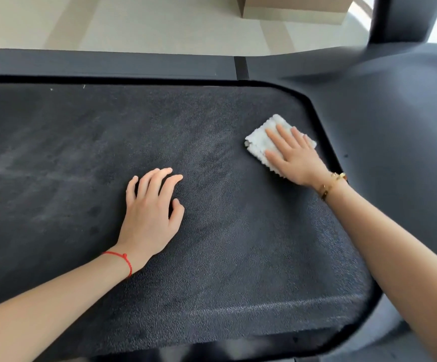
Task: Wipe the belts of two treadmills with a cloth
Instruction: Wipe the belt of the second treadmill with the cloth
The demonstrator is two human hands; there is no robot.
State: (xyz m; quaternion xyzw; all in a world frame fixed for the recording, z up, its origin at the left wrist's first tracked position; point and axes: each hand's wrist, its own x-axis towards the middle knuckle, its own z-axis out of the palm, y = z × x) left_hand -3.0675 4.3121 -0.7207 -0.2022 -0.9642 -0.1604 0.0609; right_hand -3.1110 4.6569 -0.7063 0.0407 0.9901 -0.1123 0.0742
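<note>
Nearest the camera, two bare forearms are seen reaching forward over the dark grey, rough-textured treadmill belt [212, 257], the left one tied at the wrist with a thin red string bracelet [123, 259] and the right one ringed with a gold bangle [329, 185]. The left hand [150, 212] is rested palm-down on the belt with its fingers loosely spread and slightly bent, nothing being held in it. The small white fluffy folded cloth [261, 142] is pressed flat against the belt under the straight, spread fingers of the right hand [294, 156]; it is not gripped, and its far and left edges are left showing beyond the fingertips. The cloth is thus found well to the right of the left hand and further from the body, close to the rounded corner where the belt meets the smooth dark plastic motor cover [394, 113] on the far right of the right hand. No brand, label or readable writing can be made out on the belt, cover or cloth. Beyond both hands the belt is bordered by a dark flat side rail [107, 65], with pale floor [160, 22] and the base of a beige box-like object [293, 9] past it. To the left of the left hand a long stretch of belt is seen, marked with faint pale smears. On the body side of the hands the belt's near edge is visible as a raised lip.
</note>
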